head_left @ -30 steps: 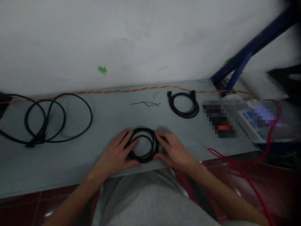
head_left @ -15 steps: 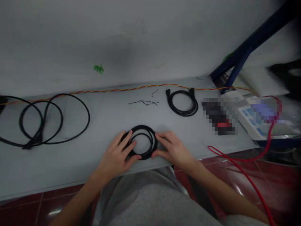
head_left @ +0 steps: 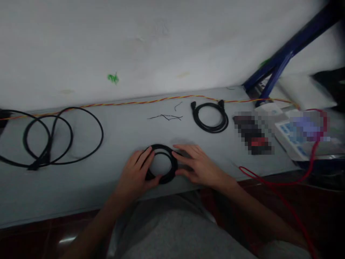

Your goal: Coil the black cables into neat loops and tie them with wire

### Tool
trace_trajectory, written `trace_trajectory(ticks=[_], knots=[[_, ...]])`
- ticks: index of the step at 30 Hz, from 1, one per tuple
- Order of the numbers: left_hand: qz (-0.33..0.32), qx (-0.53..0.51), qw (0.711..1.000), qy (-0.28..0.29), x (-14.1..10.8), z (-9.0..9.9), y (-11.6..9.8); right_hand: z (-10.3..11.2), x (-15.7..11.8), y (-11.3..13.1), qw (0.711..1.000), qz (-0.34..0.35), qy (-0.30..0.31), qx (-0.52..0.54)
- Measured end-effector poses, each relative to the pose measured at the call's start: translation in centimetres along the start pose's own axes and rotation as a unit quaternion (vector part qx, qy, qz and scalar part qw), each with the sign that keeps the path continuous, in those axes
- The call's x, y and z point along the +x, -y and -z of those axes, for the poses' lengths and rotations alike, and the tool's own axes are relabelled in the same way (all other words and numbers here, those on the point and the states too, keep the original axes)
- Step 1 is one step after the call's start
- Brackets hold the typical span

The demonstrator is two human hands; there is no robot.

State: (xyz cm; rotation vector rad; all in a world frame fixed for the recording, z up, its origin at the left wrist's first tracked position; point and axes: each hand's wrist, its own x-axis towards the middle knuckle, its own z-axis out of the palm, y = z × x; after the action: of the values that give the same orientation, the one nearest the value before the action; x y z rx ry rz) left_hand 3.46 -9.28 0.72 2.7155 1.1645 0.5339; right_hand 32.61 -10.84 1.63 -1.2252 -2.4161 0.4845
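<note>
A black cable (head_left: 172,175) lies on the grey tabletop, wound into a small round coil in front of me. My left hand (head_left: 138,169) curves round the coil's left side, fingers over the upper left and thumb at the bottom; it grips the coil. From the right, my right hand (head_left: 195,163) holds the coil's outer edge with fingertips and thumb. One of its fingers is stretched out above the rim. The cable's ends are hidden. Behind the coil lie thin black twist ties (head_left: 168,117).
Another coiled black cable with plugs (head_left: 211,128) lies at the back right, beside a blurred dark item (head_left: 252,135). Looser black cable loops (head_left: 71,135) spread on the left. A twisted red-yellow wire (head_left: 129,104) runs along the wall. A red cord (head_left: 292,183) hangs right, near a white device (head_left: 291,142).
The coil's inner loop has closed up against the outer turns. My right hand's fingers have spread and moved slightly up along the rim. My left hand stays on the coil.
</note>
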Motion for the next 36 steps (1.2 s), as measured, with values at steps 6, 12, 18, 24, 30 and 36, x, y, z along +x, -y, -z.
trace_trajectory(ticks=[6,12,18,24,30,36], knots=[[0.012,0.034,0.999,-0.024,-0.6,-0.3,-0.6,0.2,0.9,2.0,0.998,-0.018,0.003,-0.065],[0.053,0.098,0.991,-0.073,-1.7,-0.4,-1.6,-1.5,0.8,3.6,0.995,-0.071,-0.037,-0.067],[0.071,0.121,0.988,-0.060,-1.6,-0.8,-2.5,-4.2,1.4,4.7,0.974,-0.154,-0.162,-0.026],[0.031,0.008,0.999,0.018,-2.1,2.3,-0.9,-4.5,3.5,3.2,0.978,-0.130,-0.165,0.011],[-0.090,-0.087,0.985,0.121,-2.0,5.0,4.4,-3.1,7.3,-0.9,0.994,-0.019,-0.109,0.024],[-0.158,-0.086,0.977,0.111,2.4,3.8,7.0,-2.1,12.3,-3.9,0.992,0.119,-0.029,0.044]])
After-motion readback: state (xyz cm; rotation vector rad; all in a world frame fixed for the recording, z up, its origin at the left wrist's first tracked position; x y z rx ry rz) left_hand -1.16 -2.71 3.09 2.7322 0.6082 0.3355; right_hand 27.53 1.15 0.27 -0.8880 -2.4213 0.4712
